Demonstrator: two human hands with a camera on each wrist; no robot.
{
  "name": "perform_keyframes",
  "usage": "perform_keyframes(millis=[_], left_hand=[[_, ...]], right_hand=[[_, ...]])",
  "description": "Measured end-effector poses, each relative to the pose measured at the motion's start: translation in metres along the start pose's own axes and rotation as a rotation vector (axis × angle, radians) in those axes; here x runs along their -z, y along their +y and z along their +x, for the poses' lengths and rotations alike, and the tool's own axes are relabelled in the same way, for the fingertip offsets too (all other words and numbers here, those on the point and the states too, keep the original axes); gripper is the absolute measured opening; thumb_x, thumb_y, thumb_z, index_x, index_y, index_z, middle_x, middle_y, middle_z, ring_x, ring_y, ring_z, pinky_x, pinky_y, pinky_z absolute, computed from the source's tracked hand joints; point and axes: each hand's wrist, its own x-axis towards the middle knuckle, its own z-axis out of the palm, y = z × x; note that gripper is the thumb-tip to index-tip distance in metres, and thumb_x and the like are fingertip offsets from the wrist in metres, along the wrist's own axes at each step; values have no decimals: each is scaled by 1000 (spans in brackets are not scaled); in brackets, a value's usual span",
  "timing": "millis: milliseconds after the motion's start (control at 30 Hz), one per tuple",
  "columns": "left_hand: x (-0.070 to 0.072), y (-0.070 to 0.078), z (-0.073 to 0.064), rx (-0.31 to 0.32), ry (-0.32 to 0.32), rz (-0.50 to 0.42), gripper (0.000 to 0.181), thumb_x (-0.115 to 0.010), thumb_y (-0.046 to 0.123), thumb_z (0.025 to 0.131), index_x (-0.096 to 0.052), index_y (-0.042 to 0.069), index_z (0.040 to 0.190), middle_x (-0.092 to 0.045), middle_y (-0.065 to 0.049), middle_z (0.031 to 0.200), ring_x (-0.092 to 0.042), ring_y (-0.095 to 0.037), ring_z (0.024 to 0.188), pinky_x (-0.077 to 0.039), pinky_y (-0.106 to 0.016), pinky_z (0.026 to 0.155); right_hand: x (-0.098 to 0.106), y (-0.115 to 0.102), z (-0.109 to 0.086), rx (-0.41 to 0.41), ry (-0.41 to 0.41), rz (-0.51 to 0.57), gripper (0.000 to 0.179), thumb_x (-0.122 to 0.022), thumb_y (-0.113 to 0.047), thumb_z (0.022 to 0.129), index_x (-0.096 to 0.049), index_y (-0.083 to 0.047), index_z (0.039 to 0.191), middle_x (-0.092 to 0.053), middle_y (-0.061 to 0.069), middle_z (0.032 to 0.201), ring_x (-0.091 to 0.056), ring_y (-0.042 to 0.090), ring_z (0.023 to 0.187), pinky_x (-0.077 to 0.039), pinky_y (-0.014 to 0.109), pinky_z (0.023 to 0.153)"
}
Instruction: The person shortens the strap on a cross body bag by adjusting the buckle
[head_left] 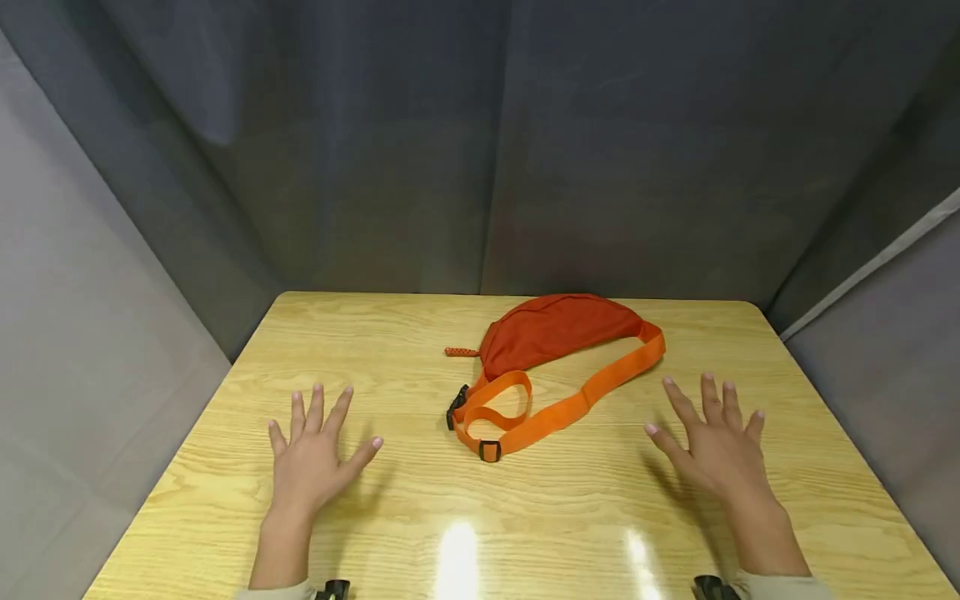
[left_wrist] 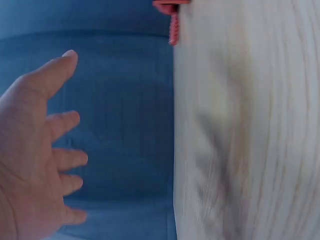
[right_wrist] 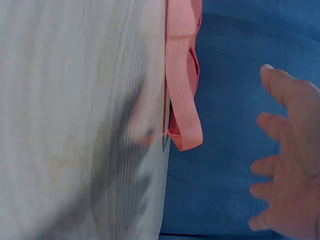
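A red-orange waist bag (head_left: 562, 329) lies toward the back of the table, its bright orange strap (head_left: 551, 419) looped in front of it. On the strap are a black buckle (head_left: 457, 407) and a black slider (head_left: 490, 451); a patterned zipper pull (head_left: 461, 352) sticks out to the left. My left hand (head_left: 311, 467) is held above the table left of the bag, fingers spread, touching nothing. To the right of the strap my right hand (head_left: 720, 454) hovers the same way, fingers spread. In the right wrist view, the strap (right_wrist: 181, 95) appears beside that hand (right_wrist: 295, 155).
The light wood table (head_left: 405, 517) reflects bright glare near its front. Dark grey curtains (head_left: 480, 150) hang behind it, with paler fabric panels (head_left: 82, 350) at the sides. Shadows of both hands fall on the tabletop.
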Motion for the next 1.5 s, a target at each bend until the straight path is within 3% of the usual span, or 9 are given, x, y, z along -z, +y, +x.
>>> perform_keyframes(millis=[200,367,600,867,1133,1333,1500], left_hand=[[2,0,-7,-57,88,-124,69,-67,48,81,-47,11,136,-36,-24,140,-26,-48,128,-21,-68,95],[-7,0,-17,-56,89,-272,63,-71,40,81,-50,9,132,-41,-22,137,-35,-48,122,-29,-68,90],[-16,3,-22,-17,55,-498,64,-74,32,80,-49,8,133,-43,-19,136,-38,-43,123,-32,-65,91],[-25,9,-23,-15,36,-666,57,-77,22,77,-54,9,128,-49,-12,131,-40,-37,123,-32,-61,95],[-32,17,-18,-16,0,-769,56,-78,20,76,-55,7,126,-51,-9,129,-41,-34,122,-30,-59,97],[-37,24,-8,-24,-17,-805,49,-76,23,78,-59,14,123,-57,-1,123,-49,-22,115,-33,-50,98],[-44,32,-4,-12,-48,-840,44,-77,20,77,-62,17,119,-59,-2,120,-51,-20,111,-34,-51,96]], right_hand=[[-1,-4,-12,81,109,136,72,-61,-39,88,-28,-13,147,-20,34,142,-21,57,124,-18,74,87],[-7,-12,-17,60,92,297,70,-65,-33,87,-33,-9,145,-24,32,142,-26,58,120,-27,73,81],[-12,-18,-14,61,50,404,64,-67,-30,87,-41,-3,139,-34,32,137,-30,55,120,-29,69,86],[-17,-25,-6,57,-19,497,58,-67,-31,86,-48,-4,134,-46,26,131,-39,47,120,-33,61,91],[-26,-34,3,49,-90,592,56,-69,-29,85,-51,-5,132,-51,21,128,-46,41,116,-32,60,93],[-35,-42,12,79,-100,690,51,-71,-20,84,-53,-3,129,-54,19,125,-49,36,114,-36,56,92],[-40,-52,18,86,-144,759,47,-70,-16,84,-56,-3,127,-56,16,123,-50,33,113,-38,54,92]])
